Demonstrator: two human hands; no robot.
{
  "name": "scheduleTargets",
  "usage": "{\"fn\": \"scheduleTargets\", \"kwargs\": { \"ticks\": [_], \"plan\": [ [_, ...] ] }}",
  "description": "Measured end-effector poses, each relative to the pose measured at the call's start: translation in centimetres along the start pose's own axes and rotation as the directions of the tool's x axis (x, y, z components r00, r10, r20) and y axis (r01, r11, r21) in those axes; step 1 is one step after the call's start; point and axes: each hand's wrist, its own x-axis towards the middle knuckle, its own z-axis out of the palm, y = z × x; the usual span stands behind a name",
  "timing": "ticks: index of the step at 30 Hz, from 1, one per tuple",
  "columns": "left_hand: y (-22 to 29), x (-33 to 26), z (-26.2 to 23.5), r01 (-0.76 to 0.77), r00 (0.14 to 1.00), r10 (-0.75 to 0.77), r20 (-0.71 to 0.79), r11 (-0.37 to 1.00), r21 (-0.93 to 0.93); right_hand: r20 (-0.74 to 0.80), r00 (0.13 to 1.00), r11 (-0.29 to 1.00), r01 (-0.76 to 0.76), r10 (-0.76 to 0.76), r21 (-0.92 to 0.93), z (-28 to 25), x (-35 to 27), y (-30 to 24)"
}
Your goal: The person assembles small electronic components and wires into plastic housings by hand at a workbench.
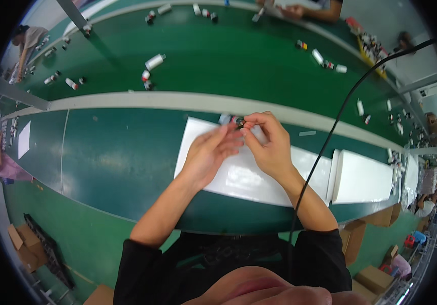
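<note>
Head view: left hand (209, 152) & right hand (268, 142) meet over white sheet (238, 178) on green bench (117, 157), fingertips of both pinched on small dark part (239, 122) near sheet's far edge. Part's in hand, not set down; rest of sheet bare, so prob. early/mid step.

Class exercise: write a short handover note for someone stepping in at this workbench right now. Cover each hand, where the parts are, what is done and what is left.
Left hand: fingers spread, fingertips meeting a small dark part.
Right hand: pinching the same part from the other side.
Both hands work above a white sheet on the green bench.
Small white bottles and caps lie scattered on the conveyor belt beyond.
Done: the part is picked up and held in both hands.
Left: it is not yet set down; too small to tell more.
</note>
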Motion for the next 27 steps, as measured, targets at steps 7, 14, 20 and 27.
{"fn": "scheduleTargets", "kwargs": {
  "ticks": [7, 14, 20, 27],
  "plan": [
    [-1.2, -0.4, 2.5, -0.136, 0.98, 0.129, 0.15, 0.99, 0.04, -0.067, 0.991, 0.979, 0.104, -0.117, -0.175, -1.5, -5.0, -2.0],
    [-2.9, -0.8, 2.4, -0.275, 0.958, 0.266, 0.106, 0.958, 0.08, -0.191, 0.981, 0.995, -0.002, -0.019, -0.105, -1.8, -6.4, -1.7],
    [-2.8, -1.1, 2.3, -0.36, 0.933, 0.345, 0.104, 0.899, 0.248, -0.12, 0.99, 0.98, 0.052, -0.076, -0.194, -1.9, -6.6, -1.8],
    [-2.2, -1.3, 2.1, -0.293, 0.956, 0.276, 0.099, 0.918, 0.269, -0.176, 0.98, 0.994, -0.103, 0.096, -0.031, -1.5, -6.8, -1.2]
  ]
}}
